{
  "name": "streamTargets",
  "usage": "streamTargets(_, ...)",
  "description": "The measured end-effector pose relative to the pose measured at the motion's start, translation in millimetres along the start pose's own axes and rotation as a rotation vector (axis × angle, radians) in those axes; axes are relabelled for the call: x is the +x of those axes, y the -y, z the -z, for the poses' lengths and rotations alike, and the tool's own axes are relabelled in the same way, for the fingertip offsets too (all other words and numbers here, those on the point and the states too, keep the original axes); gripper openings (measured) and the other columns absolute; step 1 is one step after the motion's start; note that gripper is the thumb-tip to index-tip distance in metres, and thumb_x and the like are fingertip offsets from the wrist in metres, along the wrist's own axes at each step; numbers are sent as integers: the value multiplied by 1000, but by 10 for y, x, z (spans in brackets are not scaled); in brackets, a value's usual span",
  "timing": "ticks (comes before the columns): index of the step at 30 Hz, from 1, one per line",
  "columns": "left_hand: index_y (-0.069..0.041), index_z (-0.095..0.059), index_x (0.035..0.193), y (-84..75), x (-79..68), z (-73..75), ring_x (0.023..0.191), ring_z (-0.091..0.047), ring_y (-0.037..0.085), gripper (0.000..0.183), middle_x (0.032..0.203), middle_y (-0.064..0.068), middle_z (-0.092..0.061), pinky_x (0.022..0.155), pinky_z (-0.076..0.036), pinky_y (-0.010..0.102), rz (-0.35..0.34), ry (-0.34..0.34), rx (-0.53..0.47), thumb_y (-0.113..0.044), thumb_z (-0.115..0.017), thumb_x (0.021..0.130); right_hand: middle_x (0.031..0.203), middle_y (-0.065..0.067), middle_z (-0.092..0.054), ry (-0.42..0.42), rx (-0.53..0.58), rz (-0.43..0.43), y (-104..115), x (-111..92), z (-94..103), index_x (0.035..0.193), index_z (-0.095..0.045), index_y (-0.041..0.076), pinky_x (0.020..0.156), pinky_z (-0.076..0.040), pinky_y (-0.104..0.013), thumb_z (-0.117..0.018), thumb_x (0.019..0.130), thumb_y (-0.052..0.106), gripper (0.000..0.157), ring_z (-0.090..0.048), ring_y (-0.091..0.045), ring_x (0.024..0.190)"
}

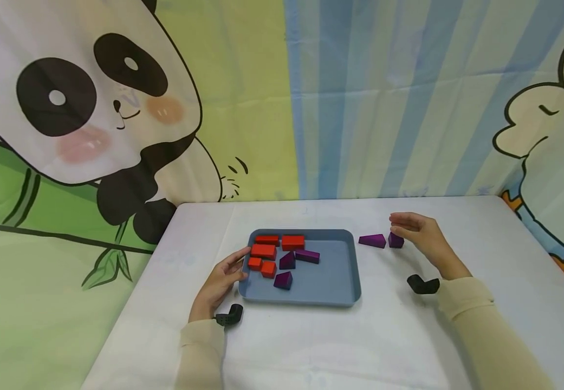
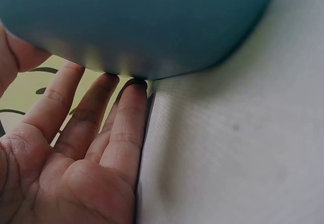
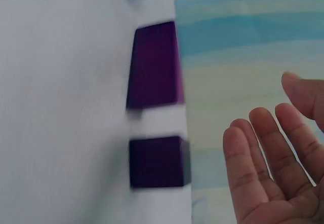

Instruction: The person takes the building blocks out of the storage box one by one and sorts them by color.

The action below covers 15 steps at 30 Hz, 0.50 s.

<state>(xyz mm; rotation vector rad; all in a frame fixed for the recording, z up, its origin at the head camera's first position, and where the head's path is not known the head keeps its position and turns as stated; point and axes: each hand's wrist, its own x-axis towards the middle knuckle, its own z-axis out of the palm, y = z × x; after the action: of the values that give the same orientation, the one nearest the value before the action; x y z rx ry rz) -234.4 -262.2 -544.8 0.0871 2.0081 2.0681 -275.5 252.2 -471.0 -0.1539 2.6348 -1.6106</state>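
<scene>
A blue-grey tray (image 1: 340, 271) lies on the table with several red blocks (image 1: 264, 251) at its left side and three purple blocks (image 1: 284, 280) beside them. My left hand (image 1: 220, 281) rests against the tray's left edge; in the left wrist view its straight fingers (image 2: 126, 127) touch the wall of the tray (image 2: 142, 26). To the right of the tray, a purple wedge-like block (image 1: 372, 241) and a purple cube (image 1: 396, 240) lie on the table. Over the cube hovers my right hand (image 1: 420, 233), fingers extended and holding nothing. The right wrist view shows its palm (image 3: 283, 168) apart from both blocks.
A white cloth covers the table (image 1: 311, 346). Behind it hangs a printed backdrop (image 1: 242, 108) with a panda and stripes. Black wrist-worn devices (image 1: 423, 284) stick out from both sleeves.
</scene>
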Motion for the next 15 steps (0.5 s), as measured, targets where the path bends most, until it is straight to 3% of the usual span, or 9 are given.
streamTargets(3,1,-41,165,0,1,1,159,-34,36,77,174,16,-33,108,-46,17,6,-3,3,11,-67,93,151,-30,-58,-12,53,13,94,4,-111,151,-56,-8,94,-49,-7,-67,109,21,52,-59,17,103)
streamTargets(11,0,-42,164,2,5,3,159,-35,36,77,174,16,-35,109,-47,19,12,-10,4,11,-67,92,148,-30,-61,-5,177,28,300,76,-450,147,-61,-7,95,-51,-10,-70,107,17,48,-64,9,105)
streamTargets(15,0,-42,165,-8,5,3,159,-35,35,77,174,16,-35,116,-43,25,14,-8,15,10,-67,93,145,-31,-62,9,246,54,386,116,-624,144,-62,-10,94,-53,-13,-71,106,13,45,-66,8,104)
